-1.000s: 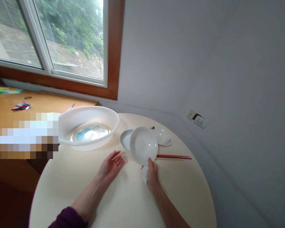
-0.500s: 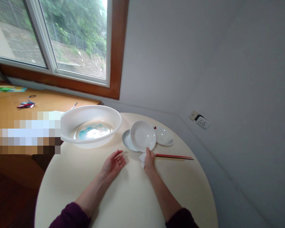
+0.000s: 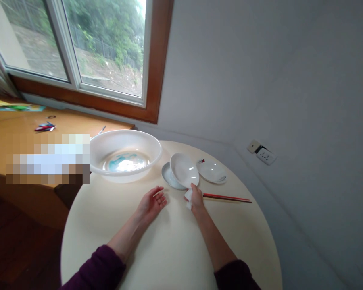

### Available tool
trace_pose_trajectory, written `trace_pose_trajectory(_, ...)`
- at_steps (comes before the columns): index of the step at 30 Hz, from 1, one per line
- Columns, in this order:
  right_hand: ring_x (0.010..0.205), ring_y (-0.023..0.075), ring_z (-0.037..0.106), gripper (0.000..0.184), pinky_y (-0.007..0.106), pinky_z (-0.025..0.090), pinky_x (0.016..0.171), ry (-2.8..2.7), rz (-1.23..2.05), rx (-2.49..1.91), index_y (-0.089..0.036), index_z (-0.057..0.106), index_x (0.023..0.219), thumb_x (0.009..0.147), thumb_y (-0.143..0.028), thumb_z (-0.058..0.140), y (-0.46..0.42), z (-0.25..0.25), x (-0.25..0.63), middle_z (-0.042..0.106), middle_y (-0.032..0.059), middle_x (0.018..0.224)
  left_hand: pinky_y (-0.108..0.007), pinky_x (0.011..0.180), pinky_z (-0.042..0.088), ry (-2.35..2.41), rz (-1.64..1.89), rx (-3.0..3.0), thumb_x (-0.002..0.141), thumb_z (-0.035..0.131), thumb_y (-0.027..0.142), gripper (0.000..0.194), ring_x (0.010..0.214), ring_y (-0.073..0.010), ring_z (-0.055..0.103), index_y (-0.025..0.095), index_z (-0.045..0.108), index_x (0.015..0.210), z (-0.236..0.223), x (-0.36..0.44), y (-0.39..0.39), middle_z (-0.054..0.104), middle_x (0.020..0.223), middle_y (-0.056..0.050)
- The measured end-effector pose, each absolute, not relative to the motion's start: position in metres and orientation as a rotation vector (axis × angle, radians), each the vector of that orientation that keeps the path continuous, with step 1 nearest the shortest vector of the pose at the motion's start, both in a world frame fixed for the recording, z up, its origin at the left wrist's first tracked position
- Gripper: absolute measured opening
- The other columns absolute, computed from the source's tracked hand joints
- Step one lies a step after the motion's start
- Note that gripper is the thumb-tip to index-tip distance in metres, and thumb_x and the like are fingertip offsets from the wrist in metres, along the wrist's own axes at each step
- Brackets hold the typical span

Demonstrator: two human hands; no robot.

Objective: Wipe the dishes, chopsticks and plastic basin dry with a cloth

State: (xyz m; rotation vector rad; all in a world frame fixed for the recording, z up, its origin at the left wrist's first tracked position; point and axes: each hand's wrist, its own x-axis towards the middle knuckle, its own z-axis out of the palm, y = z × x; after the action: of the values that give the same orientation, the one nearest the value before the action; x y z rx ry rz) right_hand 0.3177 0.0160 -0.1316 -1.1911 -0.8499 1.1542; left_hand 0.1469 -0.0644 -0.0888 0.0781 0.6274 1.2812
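Observation:
My right hand grips the near edge of a white dish, which is tilted above a second, pale dish. A crumpled white tissue or cloth shows in the same hand. Palm up and fingers loosely curled apart, my left hand rests on the table with nothing in it. To the right lies a white plate with a small red mark. Red and dark chopsticks lie just right of my right hand.
A large translucent basin stands at the back left of the round table. Beyond it is a wooden desk with pens. A window and wall with a socket border the far side.
My right hand has carried the white dish away from me, over the pale dish, and its tilt has changed. My left hand has stayed in place while the view shifted left.

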Motion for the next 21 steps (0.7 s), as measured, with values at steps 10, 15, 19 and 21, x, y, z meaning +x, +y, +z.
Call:
trace_pose_trajectory(10,0.034,0.0079,0.037,0.029,0.020,0.024,0.030,-0.768,1.253,-1.231,-0.019,0.046,0.057,0.069,-0.044,0.055,0.012,-0.120,0.317,0.042,-0.0067,0.044,-0.027,0.058,0.049,0.632,1.282,0.079,0.084,0.050,0.016,0.014,0.049,-0.0122,0.058,0.011,0.061,0.076,-0.089,0.146,-0.065,0.059,0.052,-0.002)
trace_pose_trajectory(15,0.034,0.0074,0.036,0.031,0.020,0.024,0.030,-0.754,1.240,-1.235,-0.019,0.046,0.056,0.067,-0.046,0.057,0.011,-0.121,0.315,0.042,-0.0067,0.044,-0.027,0.058,0.050,0.626,1.282,0.085,0.085,0.050,0.017,0.015,0.049,-0.0121,0.058,0.011,0.061,0.077,-0.089,0.146,-0.065,0.059,0.053,-0.002)
trace_pose_trajectory(19,0.035,0.0075,0.037,0.033,0.020,0.026,0.031,-0.747,1.221,-1.240,-0.018,0.048,0.058,0.065,-0.048,0.059,0.011,-0.122,0.314,0.044,-0.0067,0.044,-0.027,0.057,0.049,0.625,1.284,0.082,0.085,0.050,0.017,0.015,0.049,-0.0120,0.058,0.011,0.061,0.077,-0.091,0.146,-0.064,0.059,0.053,-0.002)
trace_pose_trajectory(21,0.035,0.0076,0.037,0.033,0.020,0.027,0.031,-0.746,1.211,-1.248,-0.018,0.048,0.057,0.065,-0.048,0.060,0.011,-0.123,0.314,0.044,-0.0066,0.044,-0.026,0.057,0.049,0.620,1.283,0.083,0.085,0.050,0.017,0.015,0.049,-0.0120,0.058,0.011,0.061,0.077,-0.091,0.145,-0.064,0.059,0.053,-0.002)
